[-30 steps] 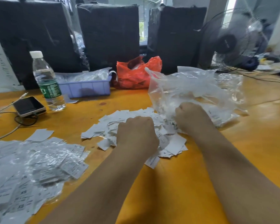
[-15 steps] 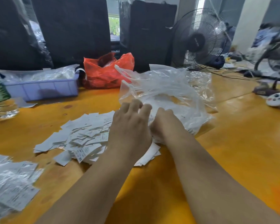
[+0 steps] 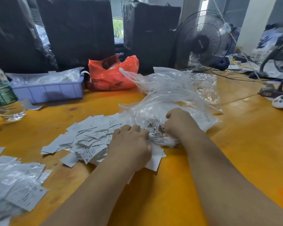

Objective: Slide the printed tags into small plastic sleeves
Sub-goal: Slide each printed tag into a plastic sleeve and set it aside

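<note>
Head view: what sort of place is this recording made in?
Probably a small garment-labelling or packing workshop, not a home. A loose pile of printed size tags lies on an orange worktable, already sleeved tags are heaped at the left, and black-wrapped bales stand behind beside a pedestal fan.

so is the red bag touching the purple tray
Cannot tell. In the head view the red bag sits just right of the purple tray, but a white strip and shadow hide the meeting edge.

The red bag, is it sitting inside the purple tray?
No, the red bag sits on the table right of the purple tray.
</note>
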